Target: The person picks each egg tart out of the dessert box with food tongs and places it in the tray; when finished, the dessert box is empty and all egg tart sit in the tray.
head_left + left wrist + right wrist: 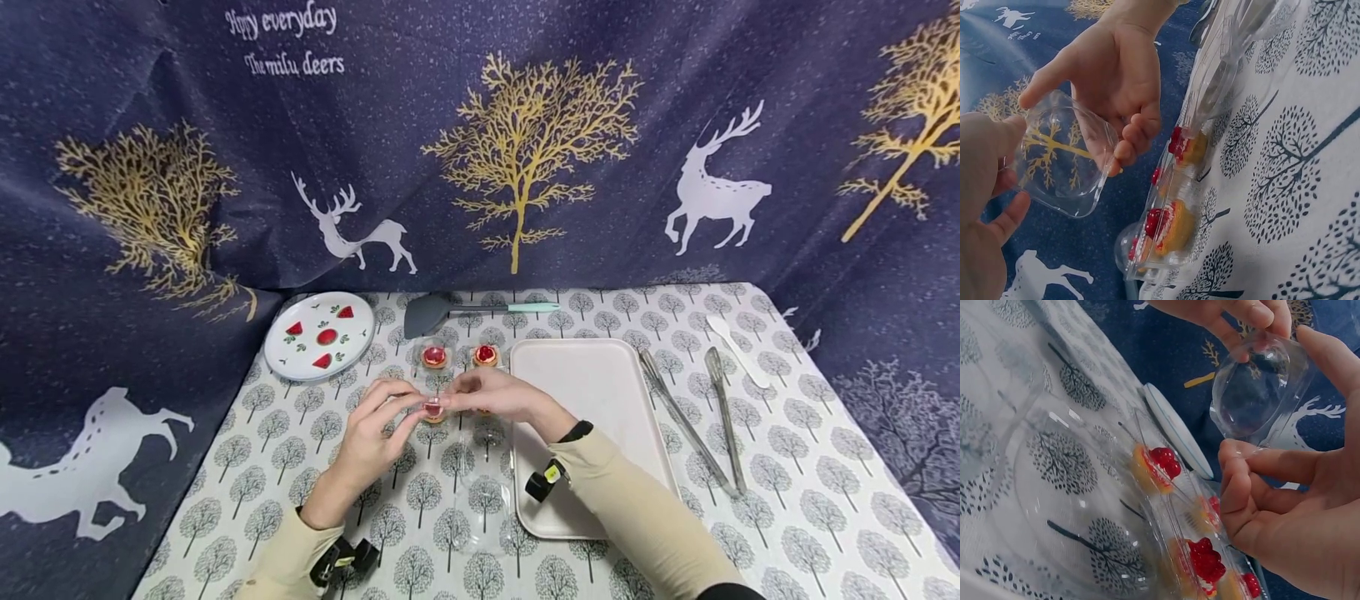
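A small clear plastic lid (pixel 1066 156), domed with flat edges, is held up between both hands. My left hand (pixel 378 429) pinches one edge of it with fingers and thumb. On the opposite side, my right hand (pixel 498 393) grips its edges, thumb at one corner and fingertips at another. Below and behind the lid sit several small tarts with red berry topping, one tart (pixel 434 357) at the back left and another tart (pixel 486 356) at the back right. They rest in clear plastic packaging (pixel 1169 503); the hands partly hide the nearer ones in the head view.
An empty clear plastic container part (pixel 483 508) lies in front of the tarts. To the right are a white tray (pixel 577 392), metal tongs (pixel 693 425) and a white plastic utensil (pixel 738 350). A watermelon-patterned plate (pixel 352 342) and a grey spatula (pixel 427 317) lie at the back.
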### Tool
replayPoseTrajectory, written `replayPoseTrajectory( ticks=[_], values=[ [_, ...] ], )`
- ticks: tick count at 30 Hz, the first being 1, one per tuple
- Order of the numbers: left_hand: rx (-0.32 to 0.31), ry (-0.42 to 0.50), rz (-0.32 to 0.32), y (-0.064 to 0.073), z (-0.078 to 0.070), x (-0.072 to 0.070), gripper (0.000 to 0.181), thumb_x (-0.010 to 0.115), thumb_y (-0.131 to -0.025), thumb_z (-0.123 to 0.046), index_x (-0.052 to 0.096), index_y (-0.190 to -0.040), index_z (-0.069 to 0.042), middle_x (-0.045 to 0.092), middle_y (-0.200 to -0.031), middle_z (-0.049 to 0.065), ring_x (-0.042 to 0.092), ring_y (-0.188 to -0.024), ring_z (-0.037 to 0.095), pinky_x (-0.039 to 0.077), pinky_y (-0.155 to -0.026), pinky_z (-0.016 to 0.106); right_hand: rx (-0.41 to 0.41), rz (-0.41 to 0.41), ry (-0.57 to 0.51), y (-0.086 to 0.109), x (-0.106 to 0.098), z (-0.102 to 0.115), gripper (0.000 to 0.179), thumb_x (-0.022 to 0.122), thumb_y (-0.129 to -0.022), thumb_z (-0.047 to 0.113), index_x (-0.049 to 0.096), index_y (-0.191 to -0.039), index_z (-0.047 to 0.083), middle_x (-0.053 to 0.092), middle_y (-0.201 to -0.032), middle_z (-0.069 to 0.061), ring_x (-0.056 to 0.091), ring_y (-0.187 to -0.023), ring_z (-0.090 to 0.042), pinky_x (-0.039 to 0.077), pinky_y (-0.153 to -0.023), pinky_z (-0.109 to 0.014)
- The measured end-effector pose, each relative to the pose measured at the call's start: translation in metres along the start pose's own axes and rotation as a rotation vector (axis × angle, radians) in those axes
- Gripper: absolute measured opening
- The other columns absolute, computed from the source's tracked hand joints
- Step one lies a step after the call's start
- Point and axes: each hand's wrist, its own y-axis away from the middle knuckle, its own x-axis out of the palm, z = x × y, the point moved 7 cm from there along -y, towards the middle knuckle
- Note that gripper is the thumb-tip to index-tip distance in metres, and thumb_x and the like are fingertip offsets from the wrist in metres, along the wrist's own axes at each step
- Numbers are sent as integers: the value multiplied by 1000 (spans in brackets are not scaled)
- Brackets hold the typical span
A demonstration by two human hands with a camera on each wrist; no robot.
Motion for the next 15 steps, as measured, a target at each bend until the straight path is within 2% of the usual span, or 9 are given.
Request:
replayPoseTrajectory(
  ticks=[2,5,7,11,15],
  values=[
    [-5,10,-1,0,0,0,15,74,-84,-11,74,-93,0,66,-94,12,60,-90,24,50,-92,24,-13,-17,79,1,-2,1,54,73,-83,43,65,-116,1,66,-102,-9,60,-91,-21,54,-85,-39],
    [-23,24,2,0,-1,0,17,78,-73,1,74,-90,-1,66,-93,12,60,-89,25,50,-91,24,-65,-27,164,2,-3,5,57,75,-82,42,64,-118,-2,65,-98,-6,58,-84,-15,53,-75,-27],
    [-41,31,4,0,-1,-1,22,79,-68,4,74,-89,-1,66,-94,12,61,-89,26,50,-92,23,-100,-33,212,2,-3,7,58,75,-82,38,63,-120,-4,64,-94,-5,57,-82,-13,52,-72,-24],
    [-83,43,11,2,0,-2,27,80,-68,2,73,-94,0,67,-97,14,62,-91,28,50,-95,22,-184,-66,350,4,-2,15,55,77,-82,33,63,-120,-4,62,-87,-5,55,-74,-11,51,-67,-21],
    [-131,45,46,4,3,-3,33,80,-70,-2,72,-102,1,68,-104,13,64,-94,27,49,-99,22,-226,-118,480,8,-1,22,61,79,-79,36,62,-123,-2,63,-88,-11,52,-72,-11,49,-64,-22]
  ],
)
